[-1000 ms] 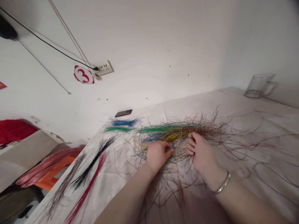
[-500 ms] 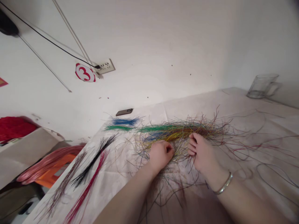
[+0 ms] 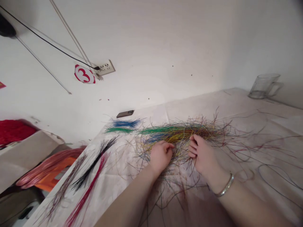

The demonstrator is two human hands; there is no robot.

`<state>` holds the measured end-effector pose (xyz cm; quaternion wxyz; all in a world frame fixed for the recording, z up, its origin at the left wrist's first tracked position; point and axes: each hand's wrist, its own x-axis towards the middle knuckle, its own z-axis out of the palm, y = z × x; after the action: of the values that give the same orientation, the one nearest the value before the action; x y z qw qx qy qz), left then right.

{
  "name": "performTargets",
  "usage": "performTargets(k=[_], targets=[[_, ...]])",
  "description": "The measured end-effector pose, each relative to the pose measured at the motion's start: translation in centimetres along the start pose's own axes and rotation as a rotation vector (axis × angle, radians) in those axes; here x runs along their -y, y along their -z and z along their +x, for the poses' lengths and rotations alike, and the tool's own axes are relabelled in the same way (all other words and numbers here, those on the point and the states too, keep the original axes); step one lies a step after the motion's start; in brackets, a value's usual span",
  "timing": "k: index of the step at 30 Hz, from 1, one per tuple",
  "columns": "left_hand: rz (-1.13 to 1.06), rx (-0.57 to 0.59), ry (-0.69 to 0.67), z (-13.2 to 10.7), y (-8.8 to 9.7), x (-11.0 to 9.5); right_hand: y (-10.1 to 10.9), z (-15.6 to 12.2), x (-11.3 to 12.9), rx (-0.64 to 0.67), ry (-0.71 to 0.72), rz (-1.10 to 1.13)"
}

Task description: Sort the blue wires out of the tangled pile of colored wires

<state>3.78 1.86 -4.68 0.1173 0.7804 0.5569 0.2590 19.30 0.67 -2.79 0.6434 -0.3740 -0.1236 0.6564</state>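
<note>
A tangled heap of thin coloured wires (image 3: pixel 180 134), mostly green, blue, yellow and brown, lies across the white-covered table. My left hand (image 3: pixel 161 156) rests at the near side of the heap, its thumb and index finger slightly apart over yellow wires; its other fingers are hidden. To its right, my right hand (image 3: pixel 202 154) has curled fingers closed together, with dark wire ends showing just below them. A silver bangle (image 3: pixel 226 186) circles the right wrist. Loose wires are scattered between and beneath both forearms.
Sorted bundles lie to the left: blue wires (image 3: pixel 125 123), green wires (image 3: pixel 119 130), black wires (image 3: pixel 94 164), red wires (image 3: pixel 91 186) and brownish wires (image 3: pixel 62 192). A phone (image 3: pixel 125 113) lies by the wall. A glass mug (image 3: pixel 264 86) stands back right. Pink wire (image 3: pixel 49 165) hangs over an orange stool (image 3: pixel 50 179).
My left thumb and index finger, earlier curled together in a ring, are now a little apart. My right hand stays closed in nearly the same place. The view has shifted slightly.
</note>
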Motion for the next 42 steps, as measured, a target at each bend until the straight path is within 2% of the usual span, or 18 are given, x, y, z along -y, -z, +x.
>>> performTargets(k=[7,15,21,27,34,38,42], targets=[[0.168,0.039,-0.007,-0.1,-0.1,-0.5,-0.2,-0.2,0.1,-0.011,-0.010,-0.013],[0.175,0.030,0.049,-0.1,-0.5,-0.5,0.4,0.2,-0.3,0.047,-0.021,-0.022],[0.151,-0.012,0.101,0.1,-1.4,-0.9,0.1,0.0,-0.3,0.018,-0.034,-0.017],[-0.016,-0.009,0.097,0.2,-1.3,-0.8,0.0,0.0,-0.3,-0.018,-0.022,-0.039],[-0.403,0.059,0.021,0.7,0.0,0.5,0.3,0.1,-0.4,0.008,-0.030,-0.052],[-0.562,0.075,0.027,0.6,0.6,0.8,0.3,0.0,-0.5,0.023,-0.043,-0.084],[-0.698,0.017,0.031,0.2,1.4,0.1,-0.1,-0.4,-0.6,0.043,-0.080,-0.106]])
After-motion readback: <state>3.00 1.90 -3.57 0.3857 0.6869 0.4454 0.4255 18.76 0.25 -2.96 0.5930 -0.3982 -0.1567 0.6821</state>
